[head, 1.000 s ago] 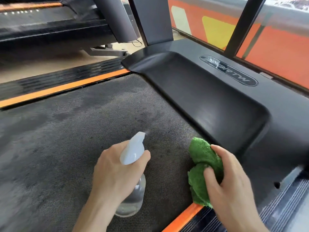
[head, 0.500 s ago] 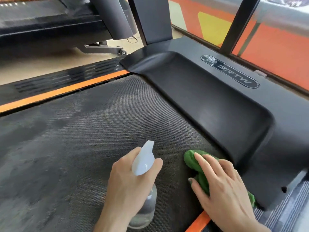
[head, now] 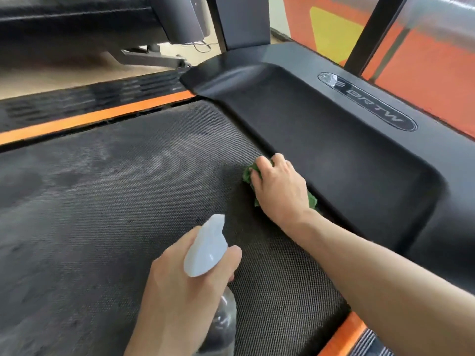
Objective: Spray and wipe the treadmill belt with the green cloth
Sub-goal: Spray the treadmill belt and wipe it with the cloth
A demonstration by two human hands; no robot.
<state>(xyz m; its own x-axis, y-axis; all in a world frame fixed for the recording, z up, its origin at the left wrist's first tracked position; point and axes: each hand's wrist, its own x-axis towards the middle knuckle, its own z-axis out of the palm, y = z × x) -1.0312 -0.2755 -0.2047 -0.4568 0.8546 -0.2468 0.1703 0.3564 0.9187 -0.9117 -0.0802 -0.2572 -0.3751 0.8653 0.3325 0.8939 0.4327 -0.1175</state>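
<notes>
The green cloth (head: 248, 176) is pressed flat onto the treadmill belt (head: 115, 201) by the right hand (head: 280, 186), fingers curled over its far edge, right up against the black motor cover (head: 347, 160). Only scraps of green are seen around the palm. Nearer the camera, the spray bottle (head: 208, 250) is gripped around its neck by the left hand (head: 185, 291), its pale nozzle pointed up and away over the belt. Darker damp patches are spread across the belt's left side. An orange side rail (head: 90, 119) is seen beyond the belt.
</notes>
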